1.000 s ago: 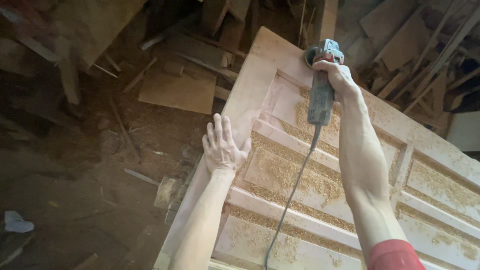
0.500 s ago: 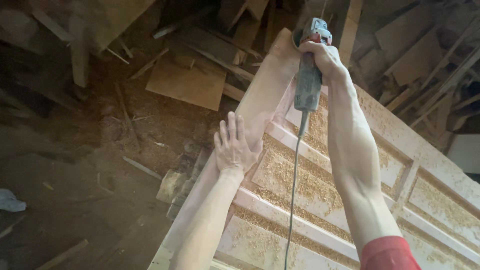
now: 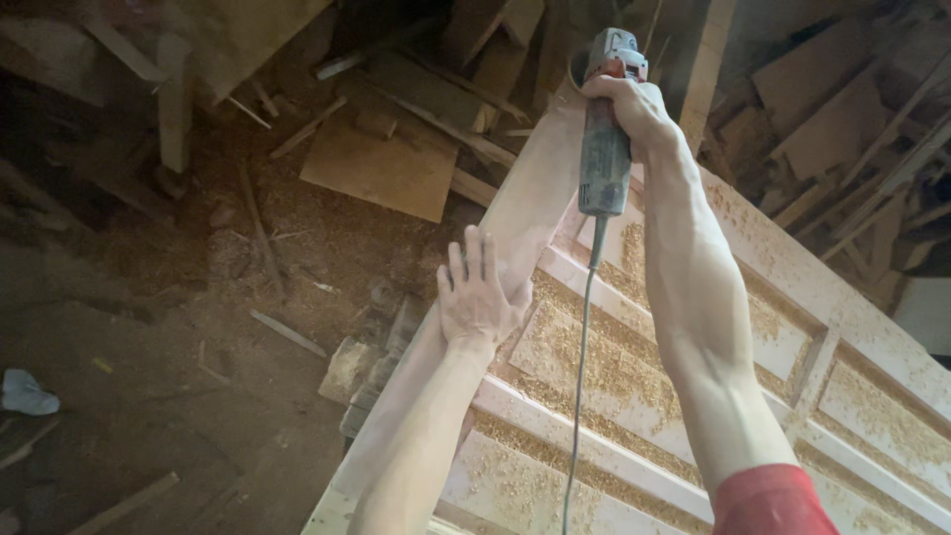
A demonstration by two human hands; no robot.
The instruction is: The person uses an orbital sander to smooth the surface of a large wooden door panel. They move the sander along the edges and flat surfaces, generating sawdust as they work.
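The right hand (image 3: 634, 114) grips a grey corded angle grinder (image 3: 604, 139) at the frame's top centre. The left hand (image 3: 479, 292) lies open, flat on the pale panelled wooden door (image 3: 634, 396) strewn with sawdust.

A panelled wooden door (image 3: 792, 297) lies flat as the work surface, its pale frame rails crossing between recessed panels that are thick with loose sawdust (image 3: 584, 362). A grey power cord (image 3: 578, 396) trails down across its rails and panels. Beside it the dirt floor (image 3: 198, 386) carries a flat square board (image 3: 381, 168), scattered sticks and offcuts (image 3: 287, 332), a stubby wood block (image 3: 349, 367) against the door's edge, and a pale rag (image 3: 25, 393) at the far left.
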